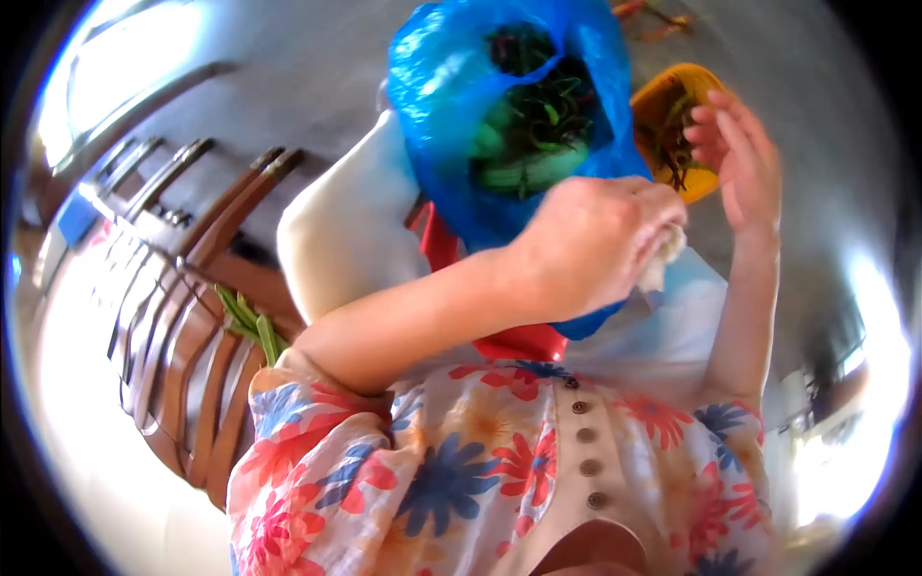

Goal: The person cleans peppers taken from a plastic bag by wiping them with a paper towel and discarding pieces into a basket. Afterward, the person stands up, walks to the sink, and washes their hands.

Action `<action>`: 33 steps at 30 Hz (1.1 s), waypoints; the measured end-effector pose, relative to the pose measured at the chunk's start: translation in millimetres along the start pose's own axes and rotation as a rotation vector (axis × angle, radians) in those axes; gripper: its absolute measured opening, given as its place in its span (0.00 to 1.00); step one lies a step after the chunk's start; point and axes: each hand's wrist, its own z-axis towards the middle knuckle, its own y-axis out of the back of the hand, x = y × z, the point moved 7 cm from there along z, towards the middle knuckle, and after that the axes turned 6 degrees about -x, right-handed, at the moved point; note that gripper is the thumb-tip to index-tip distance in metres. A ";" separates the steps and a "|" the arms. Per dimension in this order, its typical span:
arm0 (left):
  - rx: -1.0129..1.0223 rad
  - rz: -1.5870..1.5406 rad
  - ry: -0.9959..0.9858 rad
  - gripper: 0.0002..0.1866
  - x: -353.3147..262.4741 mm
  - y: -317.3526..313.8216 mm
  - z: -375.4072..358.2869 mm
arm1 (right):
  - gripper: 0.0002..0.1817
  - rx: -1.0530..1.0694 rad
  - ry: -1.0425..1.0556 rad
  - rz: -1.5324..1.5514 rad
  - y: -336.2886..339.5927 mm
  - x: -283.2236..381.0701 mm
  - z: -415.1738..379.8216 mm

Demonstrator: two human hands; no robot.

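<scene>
My left hand [600, 245] reaches across from the left, its fingers closed on a crumpled whitish cloth [663, 257] that sticks out below them. Just beyond it stands a blue plastic bag [432, 125], its mouth open, with dark green, curled vegetable pieces [547, 110] inside. My right hand [738, 154] is raised at the right, fingers apart and slightly curled, holding nothing. It overlaps the edge of a yellow basket [693, 82], which holds brownish-green scraps or pods [667, 144].
A red plastic object [523, 343] shows beneath the blue bag. Brown wooden slatted furniture [206, 384] stands at the left, with long green pods [252, 324] by it. Several reddish scraps [658, 17] lie on the grey floor [797, 58] at the top.
</scene>
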 end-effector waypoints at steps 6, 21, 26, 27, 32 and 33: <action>-0.069 -0.018 0.193 0.05 11.8 -4.8 3.0 | 0.15 -0.056 -0.226 -0.050 15.6 -67.8 27.3; -0.785 0.060 0.721 0.17 46.3 171.7 -132.2 | 0.16 -0.170 -0.502 -0.354 68.5 -30.1 -113.2; -0.898 0.266 0.905 0.16 31.9 229.9 -318.3 | 0.15 -0.128 -0.551 -0.385 32.7 -6.7 -141.2; -0.823 0.327 0.987 0.15 44.5 227.0 -361.9 | 0.15 -0.122 -0.554 -0.388 26.1 0.4 -146.7; -0.193 0.818 1.279 0.14 48.0 214.8 -399.8 | 0.14 -0.091 -0.546 -0.360 3.4 26.9 -167.0; -0.148 0.806 1.316 0.16 50.8 213.9 -401.4 | 0.14 -0.099 -0.542 -0.358 3.0 33.0 -172.0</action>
